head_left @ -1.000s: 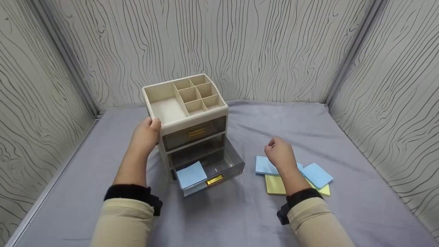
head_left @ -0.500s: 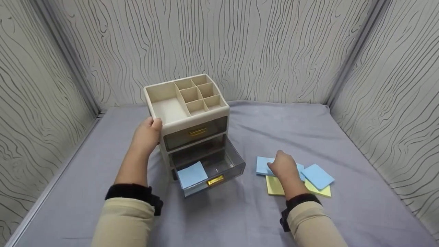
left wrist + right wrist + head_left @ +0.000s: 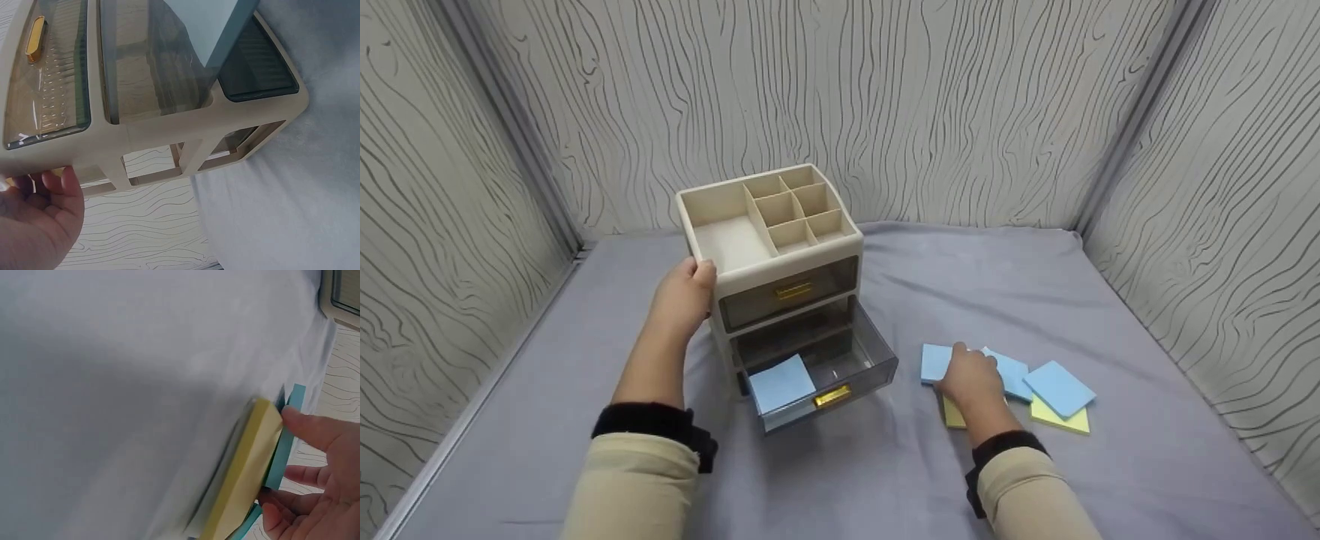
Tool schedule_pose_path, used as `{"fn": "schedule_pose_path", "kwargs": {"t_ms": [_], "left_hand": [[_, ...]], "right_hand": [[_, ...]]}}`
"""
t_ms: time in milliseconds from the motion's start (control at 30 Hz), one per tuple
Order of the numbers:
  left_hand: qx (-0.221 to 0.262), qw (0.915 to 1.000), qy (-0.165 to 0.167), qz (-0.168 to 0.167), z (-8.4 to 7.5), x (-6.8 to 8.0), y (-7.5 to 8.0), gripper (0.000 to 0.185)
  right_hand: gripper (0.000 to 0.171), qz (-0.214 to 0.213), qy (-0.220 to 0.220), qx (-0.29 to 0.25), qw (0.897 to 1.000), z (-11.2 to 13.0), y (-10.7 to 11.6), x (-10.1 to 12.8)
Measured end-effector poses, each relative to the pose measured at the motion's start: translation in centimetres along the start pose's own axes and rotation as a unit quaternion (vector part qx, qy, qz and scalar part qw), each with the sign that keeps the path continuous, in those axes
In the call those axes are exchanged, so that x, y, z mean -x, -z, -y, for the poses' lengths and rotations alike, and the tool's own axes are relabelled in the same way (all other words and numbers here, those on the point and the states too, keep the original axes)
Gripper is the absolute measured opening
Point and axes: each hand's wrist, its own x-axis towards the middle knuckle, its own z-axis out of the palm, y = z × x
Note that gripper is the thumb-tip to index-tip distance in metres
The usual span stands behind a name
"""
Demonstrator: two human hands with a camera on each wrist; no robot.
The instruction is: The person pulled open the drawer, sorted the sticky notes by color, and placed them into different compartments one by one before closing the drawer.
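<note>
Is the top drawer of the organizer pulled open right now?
No, the top drawer sits flush and closed in the organizer, while the lower drawer is pulled out with a blue sticky note pad inside.

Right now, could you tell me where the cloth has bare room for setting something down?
Bare cloth lies between the two sleeves, and more behind the sticky-note pads toward the back wall. It is crowded where the right hand meets the pads, beside the open drawer.
</note>
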Motion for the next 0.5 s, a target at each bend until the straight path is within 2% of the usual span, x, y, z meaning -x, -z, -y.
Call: {"fn": "schedule_pose_path", "kwargs": {"t_ms": [200, 500], "left_hand": [[-0.002, 1.0, -0.003, -0.006, 0.09, -0.02, 0.05, 0.026], [-0.003, 1.0, -0.001, -0.007, 0.16, -0.13, -0.08, 0.026]], "right_hand": [[0.068, 0.008, -0.008, -0.02, 1.0, 0.06, 0.29, -0.02], [0.062, -0.013, -0.018, -0.007, 1.0, -0.24, -0.25, -0.5]]}}
